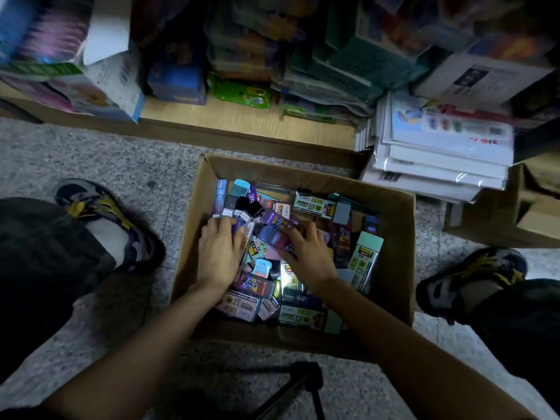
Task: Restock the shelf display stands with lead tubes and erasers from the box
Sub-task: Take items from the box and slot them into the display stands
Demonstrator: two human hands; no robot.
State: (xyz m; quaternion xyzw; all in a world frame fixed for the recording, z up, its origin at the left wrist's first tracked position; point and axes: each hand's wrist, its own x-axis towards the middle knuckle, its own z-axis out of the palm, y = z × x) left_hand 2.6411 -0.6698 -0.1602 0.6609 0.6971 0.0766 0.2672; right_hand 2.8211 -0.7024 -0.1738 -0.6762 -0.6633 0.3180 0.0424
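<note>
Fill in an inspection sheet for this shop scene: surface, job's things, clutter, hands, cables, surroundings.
Surface: speckled stone floor, with an open cardboard box standing on it.
Job's things: mixed packets piled loose in the box; kinds too blurred to sort.
Clutter: black tripod-like stand on the floor beside the box.
Hands: left hand rests on the pile, grip unclear; right hand pinches a purple packet.
Cables: nothing seen.
Surroundings: wooden shelf of goods beyond the box; stacked white packs and another carton at right.
</note>
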